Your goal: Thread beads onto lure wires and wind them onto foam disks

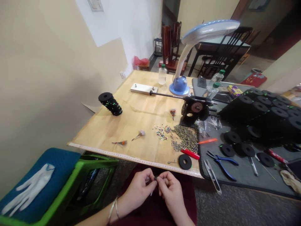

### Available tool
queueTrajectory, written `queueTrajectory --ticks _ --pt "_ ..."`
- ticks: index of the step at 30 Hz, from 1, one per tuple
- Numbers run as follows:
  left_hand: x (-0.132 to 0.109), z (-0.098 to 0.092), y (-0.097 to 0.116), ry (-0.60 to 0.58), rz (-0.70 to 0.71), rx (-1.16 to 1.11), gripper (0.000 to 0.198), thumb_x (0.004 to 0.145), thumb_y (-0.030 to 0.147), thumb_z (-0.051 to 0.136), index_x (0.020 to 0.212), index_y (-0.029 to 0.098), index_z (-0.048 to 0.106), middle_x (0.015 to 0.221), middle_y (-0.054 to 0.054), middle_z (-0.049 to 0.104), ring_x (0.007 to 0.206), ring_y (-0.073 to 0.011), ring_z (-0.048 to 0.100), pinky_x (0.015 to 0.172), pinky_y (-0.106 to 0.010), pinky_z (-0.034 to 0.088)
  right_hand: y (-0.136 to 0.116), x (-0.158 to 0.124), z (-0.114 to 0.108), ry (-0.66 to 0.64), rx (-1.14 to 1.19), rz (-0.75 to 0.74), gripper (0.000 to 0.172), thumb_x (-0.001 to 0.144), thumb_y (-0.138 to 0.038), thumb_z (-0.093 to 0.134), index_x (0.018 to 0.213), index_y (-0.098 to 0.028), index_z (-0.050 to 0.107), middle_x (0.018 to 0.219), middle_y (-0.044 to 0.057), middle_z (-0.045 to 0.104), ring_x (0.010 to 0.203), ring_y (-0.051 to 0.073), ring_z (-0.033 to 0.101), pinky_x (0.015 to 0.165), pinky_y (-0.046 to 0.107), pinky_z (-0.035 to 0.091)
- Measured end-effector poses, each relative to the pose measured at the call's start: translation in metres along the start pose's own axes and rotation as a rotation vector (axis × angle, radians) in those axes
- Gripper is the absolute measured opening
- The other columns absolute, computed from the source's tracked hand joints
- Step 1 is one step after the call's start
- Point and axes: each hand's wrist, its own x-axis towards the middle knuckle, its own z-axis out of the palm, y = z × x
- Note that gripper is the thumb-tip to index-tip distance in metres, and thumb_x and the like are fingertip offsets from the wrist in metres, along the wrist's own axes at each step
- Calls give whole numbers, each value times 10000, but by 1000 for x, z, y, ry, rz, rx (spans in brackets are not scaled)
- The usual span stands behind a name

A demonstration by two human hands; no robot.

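Observation:
My left hand (144, 184) and my right hand (169, 187) meet over my lap, just off the table's front edge. Their fingertips are pinched together around something small and dark, too tiny to name. A thin pale bit shows below the left thumb. Closest on the table are a black foam ring (185, 161), a small metal piece (172, 162) and a red lighter (190, 153). Behind them lies a spread of small metal parts (185, 138) beside scattered coloured beads (162, 133).
A black hand-geared device (194, 108) with a long rod stands before a blue lamp (179, 85). Blue pliers (223, 163), tweezers (213, 177) and stacked black foam rolls (265, 108) occupy the grey mat. One wound foam roll (110, 104) stands left. A white glove (33, 186) rests on a chair.

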Motion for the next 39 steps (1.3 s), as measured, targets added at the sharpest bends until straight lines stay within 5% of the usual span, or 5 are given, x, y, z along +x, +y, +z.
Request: queueTrajectory --ticks 14,39 --pt "2 4 4 -120 -255 -480 244 724 334 702 757 143 554 610 6 614 553 -118 596 515 -216 448 -3 0 3 -35 173 58 421 722 -578 656 702 -186 502 412 -90 443 352 68 357 381 172 246" --pt "2 2 1 12 -188 -347 167 736 287 625 693 153 535 528 37 594 448 -88 506 475 -212 404 -10 -13 1 -25 84 102 434 712 -580 651 654 -195 461 385 -92 438 334 45 288 365 170 182"
